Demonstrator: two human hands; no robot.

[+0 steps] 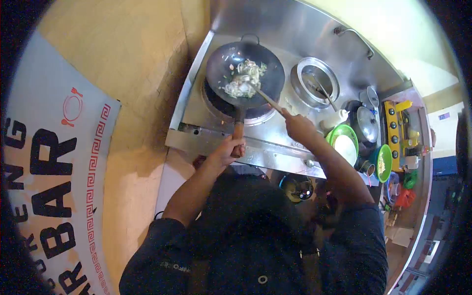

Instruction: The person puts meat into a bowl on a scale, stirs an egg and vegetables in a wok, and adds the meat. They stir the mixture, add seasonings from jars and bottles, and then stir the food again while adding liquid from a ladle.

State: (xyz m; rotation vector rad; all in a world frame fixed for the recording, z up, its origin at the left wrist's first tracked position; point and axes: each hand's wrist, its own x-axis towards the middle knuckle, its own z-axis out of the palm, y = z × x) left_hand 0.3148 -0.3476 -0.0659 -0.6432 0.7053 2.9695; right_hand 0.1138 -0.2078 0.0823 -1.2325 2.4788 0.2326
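A dark wok [272, 73] sits tilted over the burner at the left of the steel stove, with pale chopped food [248, 74] in it. My left hand [228, 150] is wrapped round the wok's wooden handle [238, 130]. In my right hand [299, 129] is the shaft of a long utensil [268, 100]; its far end reaches into the food, and the food hides its tip.
A round metal pot [305, 88] with a ladle stands right of the wok. Farther right are a white squeeze bottle [335, 119], a green-rimmed bowl [334, 133], a lidded pot [366, 123] and a green bowl [387, 169]. A wall rises at the left.
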